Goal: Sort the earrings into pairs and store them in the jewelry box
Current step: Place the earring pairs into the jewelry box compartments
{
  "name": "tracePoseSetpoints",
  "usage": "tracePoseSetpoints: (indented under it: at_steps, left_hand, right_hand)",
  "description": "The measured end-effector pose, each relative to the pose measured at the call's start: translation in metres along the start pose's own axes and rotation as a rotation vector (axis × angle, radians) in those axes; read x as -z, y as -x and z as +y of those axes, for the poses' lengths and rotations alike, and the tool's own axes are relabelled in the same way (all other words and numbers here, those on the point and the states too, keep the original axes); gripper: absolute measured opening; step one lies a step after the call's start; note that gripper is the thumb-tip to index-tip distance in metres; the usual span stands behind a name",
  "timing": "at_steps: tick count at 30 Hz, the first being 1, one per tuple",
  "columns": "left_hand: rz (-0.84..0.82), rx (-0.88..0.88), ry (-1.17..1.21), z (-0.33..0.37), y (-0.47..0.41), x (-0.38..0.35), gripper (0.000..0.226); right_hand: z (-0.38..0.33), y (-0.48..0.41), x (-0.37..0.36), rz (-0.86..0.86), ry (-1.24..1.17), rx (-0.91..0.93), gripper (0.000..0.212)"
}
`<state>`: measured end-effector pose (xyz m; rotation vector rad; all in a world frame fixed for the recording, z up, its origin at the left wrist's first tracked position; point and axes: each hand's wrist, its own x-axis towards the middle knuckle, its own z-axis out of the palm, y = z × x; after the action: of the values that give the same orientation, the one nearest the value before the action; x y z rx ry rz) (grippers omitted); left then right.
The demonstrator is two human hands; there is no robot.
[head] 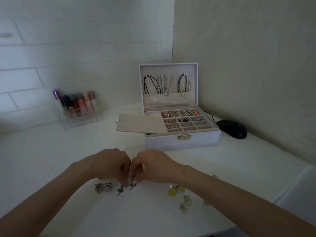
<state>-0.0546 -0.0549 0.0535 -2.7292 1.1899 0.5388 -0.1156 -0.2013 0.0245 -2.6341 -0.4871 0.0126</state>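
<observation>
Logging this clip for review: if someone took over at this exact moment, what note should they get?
Left hand: appears to pinch the left dark earring, low over the table.
Right hand: appears to pinch the right dark earring, a match.
Jewelry box: open; several small compartments filled, others free.
Done: dark pair matched.
Left: store it, then the silver triangle earrings, yellow earrings, flower earrings and small unclear pieces to the right.

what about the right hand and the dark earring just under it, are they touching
Touching. The head view shows the right hand with its fingertips pinched on the top of the dark earring, with no gap between them.
</observation>
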Motion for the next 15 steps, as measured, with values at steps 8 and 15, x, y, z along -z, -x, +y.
tracePoseSetpoints:
  at_steps: [8, 15]
  left_hand:
    - [-0.004, -0.02, -0.016, -0.002, 0.009, 0.004, 0.027]
    - [-0.008, -0.035, -0.015, -0.002, 0.011, 0.002, 0.02]
  right_hand:
    - [0.005, 0.005, 0.006, 0.05, -0.075, -0.045, 0.012]
    - [0.01, 0.008, 0.009, 0.058, -0.104, -0.066, 0.012]
